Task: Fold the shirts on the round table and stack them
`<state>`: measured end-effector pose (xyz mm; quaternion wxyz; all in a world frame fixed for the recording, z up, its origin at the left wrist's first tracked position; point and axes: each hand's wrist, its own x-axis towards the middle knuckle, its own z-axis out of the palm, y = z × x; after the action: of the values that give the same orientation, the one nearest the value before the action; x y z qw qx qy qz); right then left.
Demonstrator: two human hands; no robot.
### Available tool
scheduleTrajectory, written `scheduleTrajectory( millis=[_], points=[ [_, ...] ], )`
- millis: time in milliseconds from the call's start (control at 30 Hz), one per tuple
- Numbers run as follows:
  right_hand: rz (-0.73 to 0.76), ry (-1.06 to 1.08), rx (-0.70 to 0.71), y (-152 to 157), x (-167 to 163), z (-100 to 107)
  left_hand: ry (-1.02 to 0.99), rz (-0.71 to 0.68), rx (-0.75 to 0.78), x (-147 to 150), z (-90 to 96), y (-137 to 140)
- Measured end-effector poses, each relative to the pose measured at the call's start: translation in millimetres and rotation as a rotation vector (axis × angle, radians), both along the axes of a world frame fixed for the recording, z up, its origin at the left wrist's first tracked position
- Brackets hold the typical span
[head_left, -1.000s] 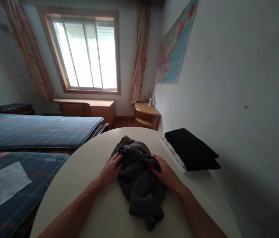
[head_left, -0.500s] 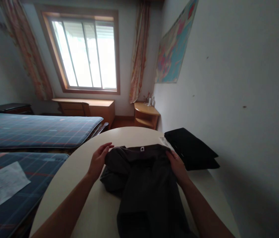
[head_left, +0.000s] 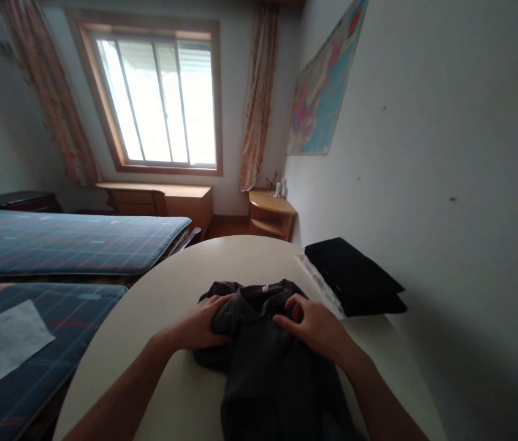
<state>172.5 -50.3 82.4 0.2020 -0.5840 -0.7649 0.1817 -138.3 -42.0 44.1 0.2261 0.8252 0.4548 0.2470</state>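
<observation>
A dark grey garment (head_left: 281,373) lies bunched on the round cream table (head_left: 171,392), its lower part stretching toward me. A small white label (head_left: 265,288) shows inside the opening at its far end. My left hand (head_left: 206,320) grips the cloth at the left of that opening, thumb below and fingers on top. On the right side, my right hand (head_left: 311,321) has its thumb and curled fingers at the edge of the opening, close together on the cloth. The fingertips of both hands are partly hidden in the folds.
Folded black cloth (head_left: 355,275) lies on a clear plastic sleeve (head_left: 320,278) at the table's right, near the white wall (head_left: 461,135). Plaid mattresses (head_left: 65,242) are on the left, one bearing a paper sheet (head_left: 5,349). A desk (head_left: 185,193) stands below the window.
Both hands have moved inward from the garment's far corners. The opening has drawn narrower and nearer to me, and its edge is more crumpled. The label is now partly folded over.
</observation>
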Motion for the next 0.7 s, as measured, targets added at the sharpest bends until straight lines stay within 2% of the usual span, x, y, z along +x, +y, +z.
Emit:
scheduleTrajectory(
  millis=[100, 200, 233, 300, 367, 433, 500, 567, 700],
  points=[
    [0.28, 0.006, -0.057, -5, -4, -5, -0.041, -0.024, -0.076, 4, 4.0, 1],
    [0.356, 0.001, -0.129, 1, 0, -12, -0.247, -0.007, -0.21, -1, 3.4, 11],
    [0.354, 0.008, -0.139, 3, 2, -13, -0.342, 0.049, -0.239, -5, 1.6, 15],
    [0.298, 0.028, -0.098, 9, 7, -13, -0.548, 0.273, -0.245, -14, -4.2, 26],
    [0.16, 0.047, 0.007, 15, 11, -13, -0.73, 0.537, -0.222, -23, -11.1, 36],
    [-0.013, 0.067, 0.102, 22, 16, -16, -0.864, 0.687, -0.212, -30, -17.2, 43],
    [-0.117, 0.094, 0.138, 29, 20, -23, -0.912, 0.689, -0.21, -31, -21.7, 45],
    [-0.141, 0.108, 0.13, 36, 23, -32, -0.874, 0.603, -0.186, -27, -25.2, 45],
    [-0.132, 0.113, 0.112, 42, 26, -43, -0.58, 0.387, -0.065, -16, -33.9, 38]
  ],
)
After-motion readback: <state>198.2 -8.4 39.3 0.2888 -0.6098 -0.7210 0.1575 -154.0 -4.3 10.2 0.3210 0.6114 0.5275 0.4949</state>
